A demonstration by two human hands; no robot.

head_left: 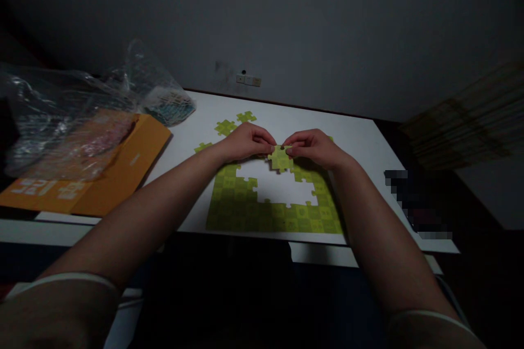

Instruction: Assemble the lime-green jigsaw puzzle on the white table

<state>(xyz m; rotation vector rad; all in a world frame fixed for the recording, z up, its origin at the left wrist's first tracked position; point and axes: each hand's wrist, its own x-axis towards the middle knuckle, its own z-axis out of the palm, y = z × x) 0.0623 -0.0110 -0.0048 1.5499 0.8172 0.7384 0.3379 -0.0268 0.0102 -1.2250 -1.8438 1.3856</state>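
Between my two hands a green jigsaw puzzle piece is held up above the white tabletop. My left hand pinches its left edge with thumb and finger, and my right hand pinches its right edge. Below lies a partly joined green checkered puzzle, with a white gap in its middle. Several loose green pieces rest beyond my left hand. Part of the puzzle's far side is hidden behind my hands and forearms.
An orange box or folder lies at the left of the white table, with crumpled clear plastic wrap over it. A bag with blue-green contents is behind it. A wall with a socket stands beyond.
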